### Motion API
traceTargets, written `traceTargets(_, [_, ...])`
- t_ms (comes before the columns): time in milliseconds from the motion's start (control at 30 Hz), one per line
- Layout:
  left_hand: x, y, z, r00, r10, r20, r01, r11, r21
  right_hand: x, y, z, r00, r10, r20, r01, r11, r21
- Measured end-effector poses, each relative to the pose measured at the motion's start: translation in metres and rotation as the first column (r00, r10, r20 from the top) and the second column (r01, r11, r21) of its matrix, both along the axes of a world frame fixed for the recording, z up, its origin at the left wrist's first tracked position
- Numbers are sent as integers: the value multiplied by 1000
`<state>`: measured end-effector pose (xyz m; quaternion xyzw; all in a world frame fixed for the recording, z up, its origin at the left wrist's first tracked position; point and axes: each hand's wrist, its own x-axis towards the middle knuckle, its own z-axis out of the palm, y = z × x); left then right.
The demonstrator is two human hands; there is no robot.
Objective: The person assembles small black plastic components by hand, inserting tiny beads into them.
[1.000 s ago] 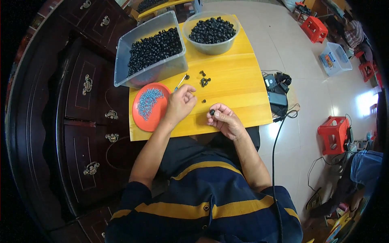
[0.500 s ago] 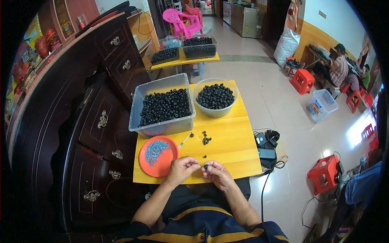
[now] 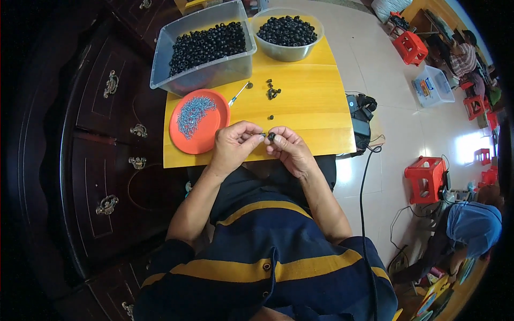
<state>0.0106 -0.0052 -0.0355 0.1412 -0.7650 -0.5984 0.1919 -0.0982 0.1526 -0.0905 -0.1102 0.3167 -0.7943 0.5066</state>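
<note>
- The right hand (image 3: 292, 152) had its thumb and fingers pinching a small black piece (image 3: 271, 136), held up in the gap between the two hands, above the near part of the yellow counter (image 3: 316, 101).
- The left hand (image 3: 233, 147) had thumb and forefinger pressed together at the tips, just beside that piece (whether they gripped anything was too small to tell).
- Both forearms crossed the counter's front edge.
- To the left, a red plate (image 3: 208, 131) of small screws (image 3: 193, 113) sat near the left edge, close to the left hand.
- Beyond the hands lay one loose bead (image 3: 271, 117), then a little cluster (image 3: 273, 93), with a screwdriver (image 3: 235, 97) beside the plate.
- A rectangular bin (image 3: 214, 76) and a round tub (image 3: 289, 52), both holding black pieces, took up the far side.
- The widest open room ran from the cluster toward the right edge.
</note>
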Motion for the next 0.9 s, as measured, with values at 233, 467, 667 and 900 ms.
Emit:
traceTargets(233, [12, 9, 10, 1000, -12, -23, 10, 995, -102, 10, 2, 3, 1000, 8, -9, -8, 1000, -6])
traceTargets(467, [9, 8, 12, 998, -19, -53, 8, 978, -207, 10, -2, 3, 1000, 5, -29, -4, 1000, 25])
traceTargets(667, [6, 10, 9, 998, 5, -69, -17, 984, -178, 9, -1, 0, 999, -16, -52, 18, 999, 30])
traceTargets(900, [6, 13, 3, 996, 7, -91, -29, 970, -241, 9, -1, -2, 999, -31, -24, 32, 999, 24])
